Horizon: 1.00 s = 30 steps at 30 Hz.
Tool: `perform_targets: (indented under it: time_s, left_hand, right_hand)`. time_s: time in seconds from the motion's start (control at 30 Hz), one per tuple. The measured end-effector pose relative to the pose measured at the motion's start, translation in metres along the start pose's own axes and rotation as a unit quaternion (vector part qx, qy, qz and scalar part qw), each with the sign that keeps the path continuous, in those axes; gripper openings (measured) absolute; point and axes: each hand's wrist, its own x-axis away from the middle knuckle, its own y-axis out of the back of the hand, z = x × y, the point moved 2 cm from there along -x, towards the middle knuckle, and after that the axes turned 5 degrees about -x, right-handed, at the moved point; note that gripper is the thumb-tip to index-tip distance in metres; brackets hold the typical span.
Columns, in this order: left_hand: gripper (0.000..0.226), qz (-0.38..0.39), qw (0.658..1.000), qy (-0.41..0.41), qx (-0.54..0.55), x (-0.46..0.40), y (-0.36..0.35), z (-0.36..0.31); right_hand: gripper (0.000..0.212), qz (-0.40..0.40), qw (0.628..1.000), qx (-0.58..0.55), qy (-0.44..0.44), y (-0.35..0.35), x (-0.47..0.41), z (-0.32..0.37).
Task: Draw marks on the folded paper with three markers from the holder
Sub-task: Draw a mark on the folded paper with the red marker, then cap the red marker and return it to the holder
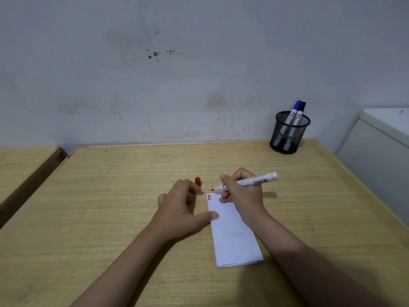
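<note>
While L thumb [213, 216] pins folded paper [235, 237], R fingers [226, 181] pinch red marker [254, 181] near its top corner.

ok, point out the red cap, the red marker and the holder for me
red cap [197, 181], head view, on its visible upper side.
red marker [256, 180], head view, on the white barrel near the printed label.
holder [298, 135], head view, on the front mesh wall, right of the markers inside.

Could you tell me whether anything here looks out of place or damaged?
Nothing serious: the red cap is off, by the left hand, while the right hand holds the uncapped red marker. The wall behind is scuffed.
</note>
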Motion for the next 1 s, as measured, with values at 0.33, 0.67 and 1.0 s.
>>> perform_targets:
  time_s: [0.33,0.67,1.0]
  left_hand:
    - [0.018,-0.018,0.996,-0.05,-0.075,-0.041,0.001,-0.004]
    - [0.015,-0.024,0.902,0.089,0.421,-0.017,0.044,-0.035]
    - [0.016,-0.004,0.898,0.022,0.439,0.013,0.066,-0.078]
  right_hand:
    - [0.032,0.008,0.991,-0.125,-0.043,0.0,0.002,0.013]
    - [0.025,0.002,0.993,-0.096,0.069,0.009,0.03,0.067]
    - [0.028,0.022,0.985,-0.068,0.154,0.007,0.062,0.102]
